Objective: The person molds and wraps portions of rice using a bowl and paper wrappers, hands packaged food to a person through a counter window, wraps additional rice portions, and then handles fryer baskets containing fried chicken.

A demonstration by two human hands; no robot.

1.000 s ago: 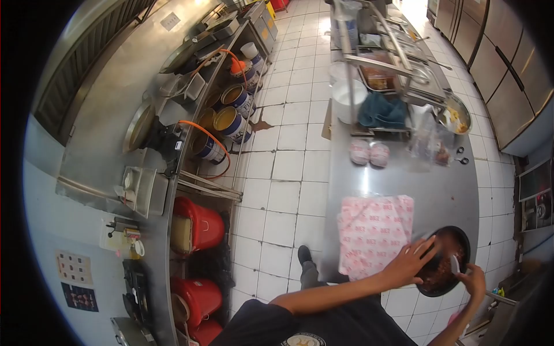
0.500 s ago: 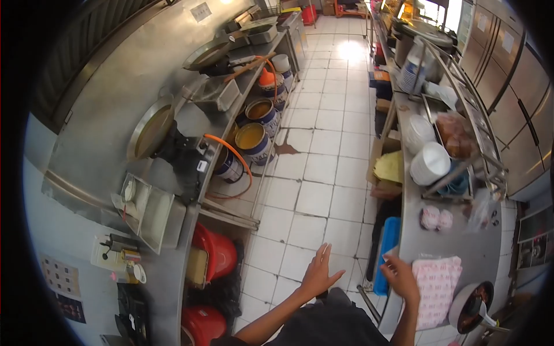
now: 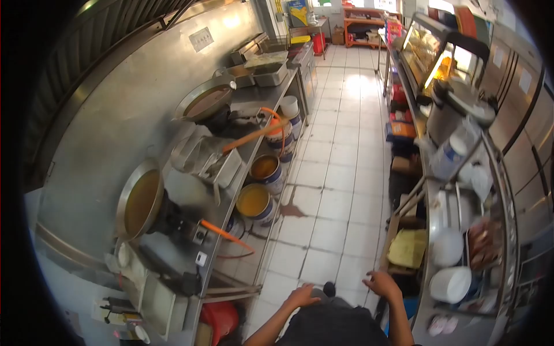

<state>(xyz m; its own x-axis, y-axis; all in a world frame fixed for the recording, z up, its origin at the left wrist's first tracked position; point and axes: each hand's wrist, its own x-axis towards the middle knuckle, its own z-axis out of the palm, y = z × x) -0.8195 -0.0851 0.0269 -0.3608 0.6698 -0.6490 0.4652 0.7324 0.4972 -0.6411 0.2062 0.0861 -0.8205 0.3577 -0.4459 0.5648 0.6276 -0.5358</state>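
Low in the view, my left hand (image 3: 302,296) hangs over the floor in front of my dark shirt, its fingers apart and nothing in it. My right hand (image 3: 381,284) is to the right, near the edge of the steel counter (image 3: 421,320), with its fingers loosely spread and empty. Neither hand touches anything. Close to the right hand, below the counter, a box with yellow contents (image 3: 407,248) sits on a shelf. Two pink-printed wrapped items (image 3: 441,324) lie on the counter at the bottom right.
Along the left stand a wok of oil (image 3: 142,199), another wok (image 3: 204,104) and a gas stove. Tins of oil (image 3: 254,200) and an orange hose (image 3: 226,235) are beside the tiled aisle (image 3: 340,202). White tubs (image 3: 450,284) and a large pot (image 3: 461,109) stand on the right.
The view has swung up and along the aisle. Both hands have left the dark bowl, and the bowl and printed paper are out of view. My hands are now lower and empty.
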